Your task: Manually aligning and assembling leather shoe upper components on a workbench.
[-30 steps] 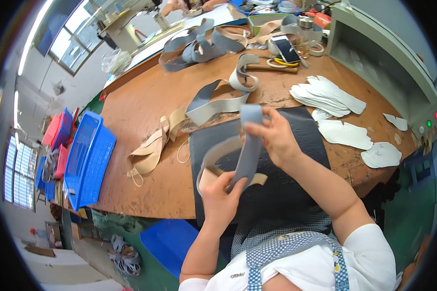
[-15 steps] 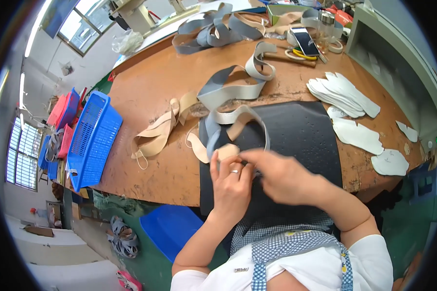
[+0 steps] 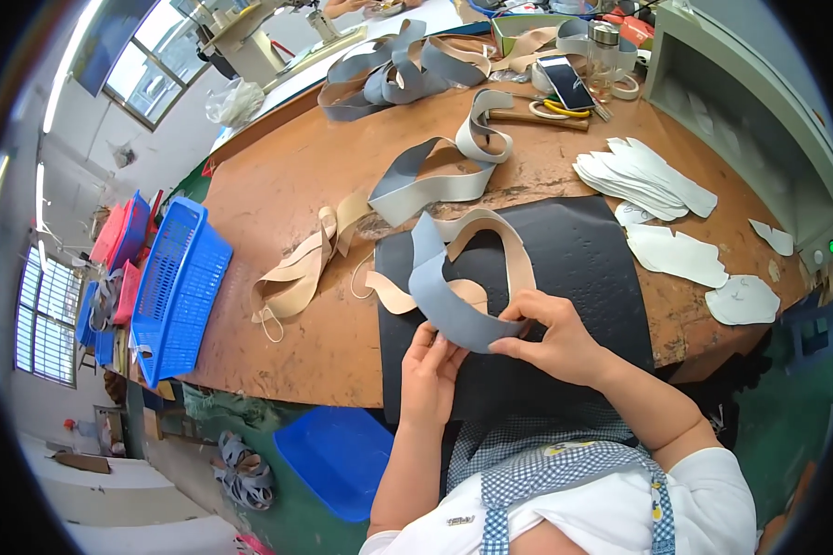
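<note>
A long strip [image 3: 449, 301], blue-grey on one side and beige on the other, curves in a loop above a black mat [image 3: 583, 268]. My right hand [image 3: 557, 340] pinches it between thumb and fingers at the right end of its blue-grey bend. Close under the same bend, my left hand [image 3: 429, 375] has its fingers bent against the strip's lower edge; the fingertips are partly hidden. Behind the bend lies a beige piece [image 3: 389, 292], its rounded ends showing on either side. More of the looped strip [image 3: 435, 190] lies beyond the mat.
Beige strips [image 3: 296, 273] lie left, near a blue basket [image 3: 180, 287]. White cut pieces [image 3: 648, 180] are on the right. At the back are a heap of grey strips [image 3: 403, 69], a phone [image 3: 566, 83], yellow-handled scissors [image 3: 565, 109] and a glass jar [image 3: 603, 60]. A blue tub [image 3: 338, 462] stands below the table.
My hands have moved apart, the right one drawing the strip's blue-grey side out into a wide bend. Before, both hands were close together at a beige end, the right one blurred.
</note>
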